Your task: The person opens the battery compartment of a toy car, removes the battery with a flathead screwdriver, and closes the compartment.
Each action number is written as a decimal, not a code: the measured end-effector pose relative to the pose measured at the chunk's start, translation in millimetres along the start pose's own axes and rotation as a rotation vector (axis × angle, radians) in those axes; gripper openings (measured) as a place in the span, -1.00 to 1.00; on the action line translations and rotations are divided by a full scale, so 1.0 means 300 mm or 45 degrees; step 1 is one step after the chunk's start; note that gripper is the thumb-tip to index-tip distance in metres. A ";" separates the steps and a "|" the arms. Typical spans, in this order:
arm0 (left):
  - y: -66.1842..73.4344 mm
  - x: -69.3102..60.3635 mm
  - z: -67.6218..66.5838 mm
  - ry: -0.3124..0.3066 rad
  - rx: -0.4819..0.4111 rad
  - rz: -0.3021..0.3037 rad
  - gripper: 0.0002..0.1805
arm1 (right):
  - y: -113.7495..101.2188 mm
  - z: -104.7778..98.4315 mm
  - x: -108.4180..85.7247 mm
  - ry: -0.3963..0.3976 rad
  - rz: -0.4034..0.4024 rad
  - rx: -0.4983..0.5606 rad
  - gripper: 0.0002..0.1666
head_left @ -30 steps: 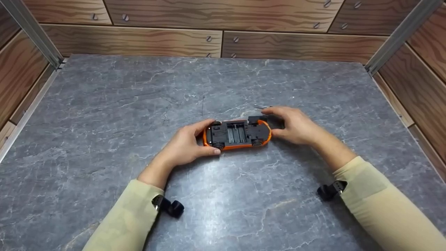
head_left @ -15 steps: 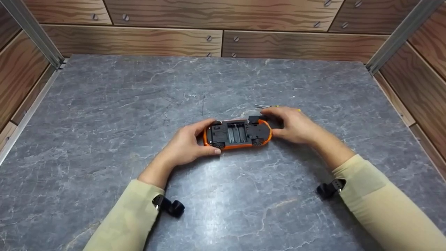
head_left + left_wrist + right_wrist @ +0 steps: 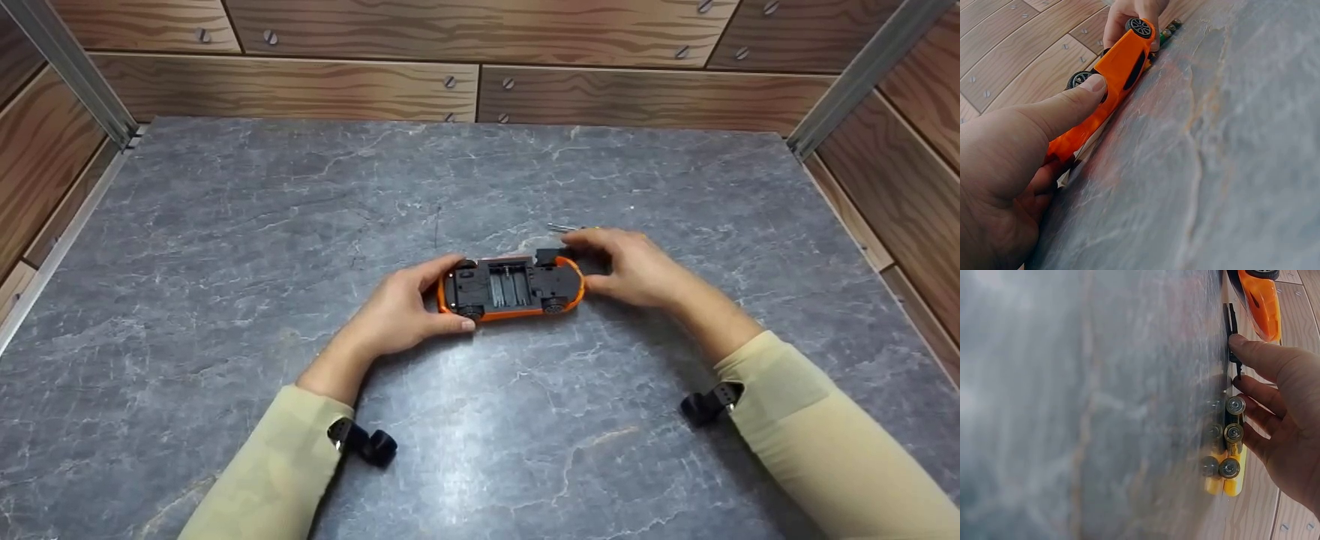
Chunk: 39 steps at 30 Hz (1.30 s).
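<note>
An orange toy car (image 3: 556, 281) lies upside down on the table, its black underside facing up with a bare battery compartment (image 3: 510, 286) in the middle. My left hand (image 3: 394, 315) grips one end of the car, thumb along the near side and fingers at the far side. Beside the car's other end, my right hand (image 3: 645, 270) pinches a thin black battery cover (image 3: 1233, 320) between thumb and fingertips, low over the table. Several batteries (image 3: 1234, 433) stand out just past the right fingers in the right wrist view; in the head view the hand hides them.
A screwdriver (image 3: 562, 228) lies behind my right hand, its yellow handle (image 3: 1234, 487) mostly covered in the head view. The grey marbled tabletop (image 3: 300, 195) runs back to wood-patterned panels (image 3: 337, 86). Metal posts (image 3: 862, 82) stand at the back corners.
</note>
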<state>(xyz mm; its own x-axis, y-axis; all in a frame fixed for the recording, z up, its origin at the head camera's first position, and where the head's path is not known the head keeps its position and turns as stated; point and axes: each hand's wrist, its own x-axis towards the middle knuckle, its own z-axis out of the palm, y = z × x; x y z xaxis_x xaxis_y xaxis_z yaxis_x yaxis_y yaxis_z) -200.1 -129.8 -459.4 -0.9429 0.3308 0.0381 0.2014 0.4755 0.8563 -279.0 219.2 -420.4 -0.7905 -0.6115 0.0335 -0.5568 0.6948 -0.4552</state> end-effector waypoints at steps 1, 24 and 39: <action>-0.001 0.000 -0.001 0.001 -0.001 0.002 0.07 | 0.000 0.000 0.000 0.007 -0.003 0.016 -0.24; 0.003 0.000 -0.002 -0.005 -0.011 -0.005 0.09 | 0.000 -0.105 -0.059 0.222 0.089 0.114 -0.31; 0.002 -0.002 -0.002 -0.008 -0.003 -0.005 0.08 | -0.117 -0.075 -0.063 0.315 -0.100 0.216 -0.29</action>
<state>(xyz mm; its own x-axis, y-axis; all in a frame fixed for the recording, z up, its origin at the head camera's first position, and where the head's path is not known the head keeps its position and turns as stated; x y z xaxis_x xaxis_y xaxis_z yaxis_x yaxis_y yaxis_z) -199.6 -130.2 -458.7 -0.9420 0.3340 0.0318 0.1972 0.4748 0.8577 -250.2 214.7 -385.0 -0.7967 -0.5354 0.2805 -0.5843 0.5634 -0.5841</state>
